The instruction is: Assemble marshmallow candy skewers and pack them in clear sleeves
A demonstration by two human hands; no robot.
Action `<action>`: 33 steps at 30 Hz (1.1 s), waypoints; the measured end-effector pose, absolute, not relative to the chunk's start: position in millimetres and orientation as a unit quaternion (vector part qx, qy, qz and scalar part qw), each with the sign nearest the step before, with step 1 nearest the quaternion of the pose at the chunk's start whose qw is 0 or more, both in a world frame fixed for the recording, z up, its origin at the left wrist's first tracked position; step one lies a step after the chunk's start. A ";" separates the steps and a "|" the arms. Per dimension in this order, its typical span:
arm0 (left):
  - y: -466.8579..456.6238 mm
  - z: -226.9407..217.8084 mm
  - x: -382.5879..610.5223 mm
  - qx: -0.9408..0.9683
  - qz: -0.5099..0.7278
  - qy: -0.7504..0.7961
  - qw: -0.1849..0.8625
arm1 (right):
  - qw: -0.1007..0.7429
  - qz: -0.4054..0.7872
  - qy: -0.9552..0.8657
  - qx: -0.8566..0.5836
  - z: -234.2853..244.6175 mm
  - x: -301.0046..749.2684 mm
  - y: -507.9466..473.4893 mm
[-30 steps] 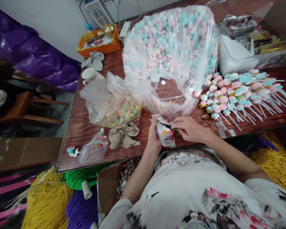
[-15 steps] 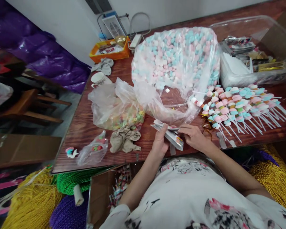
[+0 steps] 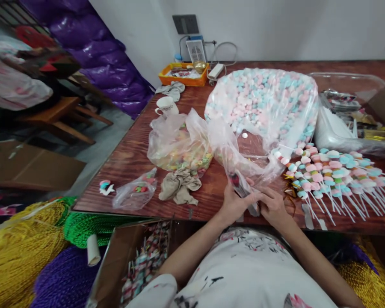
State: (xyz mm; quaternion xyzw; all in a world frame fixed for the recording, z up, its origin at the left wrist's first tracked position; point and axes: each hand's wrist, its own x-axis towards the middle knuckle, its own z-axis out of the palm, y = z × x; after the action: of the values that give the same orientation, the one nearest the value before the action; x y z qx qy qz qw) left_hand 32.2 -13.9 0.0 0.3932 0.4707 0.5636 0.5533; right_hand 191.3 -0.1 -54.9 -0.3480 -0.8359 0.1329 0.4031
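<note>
My left hand is closed around a stack of thin, flat printed plastic packets, held slanted over the table's front edge. My right hand pinches at the stack's near right side, its fingertips meeting my left thumb. Exactly what the right fingertips grip is hidden. Just beyond my hands lies the opening of a large clear bag of pink, blue and white puffs. Right of my right hand lie many puff-covered sticks in a pile, white ends toward me.
On the table are a bag of coloured rings, a crumpled beige cloth, a small bag with red pieces, a white mug and an orange tray. A clear bin stands at right. Below sits a cardboard box.
The packet stack has turned from lying slanted with its printed end rightward to a steeper angle. My right hand has closed in against my left thumb. The head view has shifted and levelled.
</note>
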 end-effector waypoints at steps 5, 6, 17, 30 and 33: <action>-31.9 -14.5 31.9 0.551 0.539 0.442 0.460 | 0.420 0.141 -0.833 -0.331 -48.8 196.3 -2.6; -33.7 -18.6 31.9 0.571 0.536 0.436 0.443 | 0.416 0.137 -0.834 -0.336 -48.0 197.2 -3.2; -15.4 -9.4 27.6 0.428 0.547 0.462 0.552 | 0.345 0.090 -0.849 -0.389 -48.1 213.1 -29.0; 92.6 73.6 21.5 0.409 0.538 0.454 0.581 | 0.447 0.270 -0.702 -0.485 -26.0 282.7 -41.8; 164.5 106.8 46.9 0.533 0.448 0.458 0.552 | 0.487 0.343 -0.635 -0.492 -28.9 277.2 -41.2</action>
State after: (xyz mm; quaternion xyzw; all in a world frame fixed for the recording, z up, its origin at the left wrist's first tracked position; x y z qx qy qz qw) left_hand 46.9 164.5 106.8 0.5328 0.4583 0.4484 0.5523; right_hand 277.2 -41.2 -28.9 -0.4923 -0.6347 0.3430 0.4871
